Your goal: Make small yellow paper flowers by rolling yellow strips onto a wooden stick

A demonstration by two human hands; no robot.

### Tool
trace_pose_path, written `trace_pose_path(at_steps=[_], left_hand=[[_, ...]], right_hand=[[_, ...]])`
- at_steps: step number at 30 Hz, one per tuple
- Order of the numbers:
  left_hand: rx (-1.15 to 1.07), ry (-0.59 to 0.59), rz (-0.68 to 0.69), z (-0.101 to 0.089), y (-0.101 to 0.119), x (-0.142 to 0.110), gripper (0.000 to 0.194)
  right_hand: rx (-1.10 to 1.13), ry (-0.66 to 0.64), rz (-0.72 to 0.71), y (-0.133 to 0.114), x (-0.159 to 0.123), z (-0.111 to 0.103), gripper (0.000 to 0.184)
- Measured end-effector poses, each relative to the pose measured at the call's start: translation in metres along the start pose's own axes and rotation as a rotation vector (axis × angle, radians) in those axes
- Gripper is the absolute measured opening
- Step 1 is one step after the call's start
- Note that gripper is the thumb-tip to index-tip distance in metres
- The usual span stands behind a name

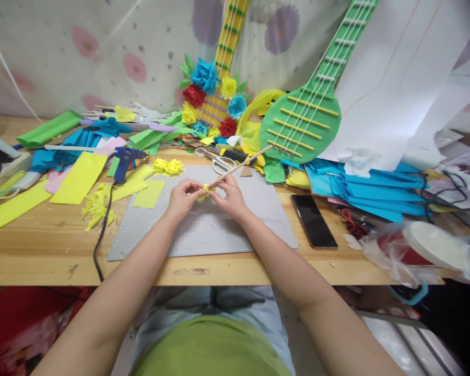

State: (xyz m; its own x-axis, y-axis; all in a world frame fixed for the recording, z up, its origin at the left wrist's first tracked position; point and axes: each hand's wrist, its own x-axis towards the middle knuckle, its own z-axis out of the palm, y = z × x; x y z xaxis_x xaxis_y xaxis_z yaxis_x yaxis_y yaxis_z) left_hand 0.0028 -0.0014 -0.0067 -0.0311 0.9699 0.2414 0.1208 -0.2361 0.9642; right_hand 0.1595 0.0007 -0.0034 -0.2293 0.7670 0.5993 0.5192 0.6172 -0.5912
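Observation:
Both hands meet over the grey cutting mat point(203, 230). Between their fingertips is a small yellow paper flower point(207, 191). My left hand point(186, 197) pinches the flower's left side. My right hand point(231, 197) is closed at its right side and also has a thin wooden stick point(245, 164), which slants up to the right. Just behind the hands, white-handled scissors point(222, 165) lie at the mat's far edge. Finished yellow paper roses point(168, 167) sit to the left of them, near a yellow paper rectangle point(149, 194).
A blue glue gun point(126, 163) with a trailing cord stands at left among yellow crepe paper strips point(78, 177). A phone point(313, 221) lies right of the mat. Behind lean a green paper guitar point(301, 125) and a yellow one point(229, 47) with flowers. A bagged cup point(423, 248) is at right.

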Motion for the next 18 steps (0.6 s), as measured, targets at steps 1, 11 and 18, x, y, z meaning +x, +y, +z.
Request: trace_pose_path(at_steps=[1, 11, 18], left_hand=[[0.014, 0.005, 0.0, 0.0001, 0.0003, -0.0001, 0.023], [0.062, 0.083, -0.049, 0.0029, 0.0033, -0.0007, 0.024], [0.062, 0.083, -0.051, 0.0034, 0.0042, -0.001, 0.023]], right_hand=[[0.059, -0.001, 0.032, 0.0032, 0.0004, 0.0014, 0.011], [0.321, 0.028, 0.263, 0.007, 0.0045, 0.0015, 0.006], [0.341, -0.026, 0.281, 0.0079, 0.0046, 0.0048, 0.011]])
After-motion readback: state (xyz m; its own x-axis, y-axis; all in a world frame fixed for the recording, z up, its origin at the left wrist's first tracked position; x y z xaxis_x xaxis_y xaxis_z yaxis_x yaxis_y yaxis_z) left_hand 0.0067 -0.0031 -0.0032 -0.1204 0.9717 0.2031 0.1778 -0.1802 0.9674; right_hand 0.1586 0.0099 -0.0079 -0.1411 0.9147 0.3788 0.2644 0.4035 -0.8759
